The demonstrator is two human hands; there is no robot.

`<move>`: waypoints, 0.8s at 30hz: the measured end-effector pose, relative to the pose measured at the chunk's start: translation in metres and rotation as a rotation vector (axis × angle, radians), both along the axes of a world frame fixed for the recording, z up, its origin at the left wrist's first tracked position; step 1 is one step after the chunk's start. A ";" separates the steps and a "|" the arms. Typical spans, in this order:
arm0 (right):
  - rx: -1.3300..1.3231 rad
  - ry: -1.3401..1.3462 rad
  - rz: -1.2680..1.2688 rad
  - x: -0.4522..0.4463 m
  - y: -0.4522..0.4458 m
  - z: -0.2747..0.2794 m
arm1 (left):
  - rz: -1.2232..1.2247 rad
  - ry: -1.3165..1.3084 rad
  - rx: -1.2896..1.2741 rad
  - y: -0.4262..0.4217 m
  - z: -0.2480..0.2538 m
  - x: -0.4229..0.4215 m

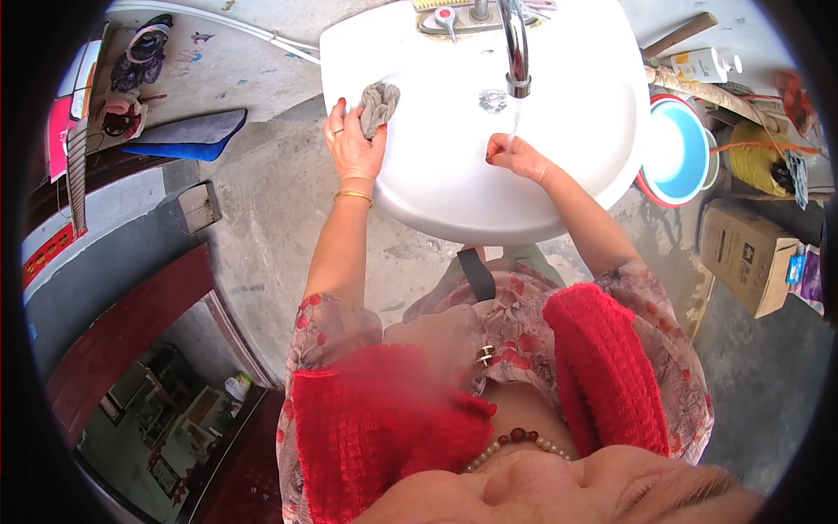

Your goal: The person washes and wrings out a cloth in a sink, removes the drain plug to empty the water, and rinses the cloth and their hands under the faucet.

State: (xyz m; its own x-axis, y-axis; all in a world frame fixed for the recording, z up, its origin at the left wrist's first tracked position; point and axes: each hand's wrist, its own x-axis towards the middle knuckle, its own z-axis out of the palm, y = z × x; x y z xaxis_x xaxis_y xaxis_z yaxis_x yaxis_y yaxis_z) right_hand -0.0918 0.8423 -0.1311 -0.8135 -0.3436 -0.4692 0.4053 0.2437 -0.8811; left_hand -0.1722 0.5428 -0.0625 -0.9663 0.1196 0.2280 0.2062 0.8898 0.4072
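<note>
My left hand [353, 150] is at the left rim of a white washbasin [428, 166]. A crumpled grey cloth [381, 108] is gripped between its thumb and fingers. Over the bowl, my right hand [520, 160] is closed, fingertips bent inward; whatever they may hold is hidden. A thin stream of water runs from the chrome faucet [517, 61] down to the right hand. The metal drain [493, 101] shows just beyond that hand.
A red-marked tap handle [446, 19] sits behind the bowl. To the right are stacked basins with a light-blue one [679, 153] inside, a white pump bottle [703, 65] and a cardboard box [742, 253]. A blue-edged grey object [188, 137] lies left.
</note>
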 end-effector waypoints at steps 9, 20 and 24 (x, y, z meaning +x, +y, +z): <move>-0.157 -0.029 -0.028 0.001 -0.002 -0.002 | 0.006 -0.003 0.031 0.000 0.000 0.000; -0.165 -0.059 -0.064 0.000 -0.001 0.007 | -0.005 -0.010 0.003 0.000 0.001 0.000; -0.176 -0.059 -0.063 0.000 -0.001 0.006 | -0.001 -0.015 0.003 0.001 0.002 0.000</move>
State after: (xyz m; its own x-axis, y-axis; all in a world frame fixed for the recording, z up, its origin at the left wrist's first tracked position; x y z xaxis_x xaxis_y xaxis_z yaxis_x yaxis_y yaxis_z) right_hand -0.0916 0.8412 -0.1253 -0.8085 -0.3743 -0.4541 0.4673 0.0605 -0.8820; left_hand -0.1725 0.5435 -0.0609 -0.9696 0.1198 0.2135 0.2007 0.8882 0.4133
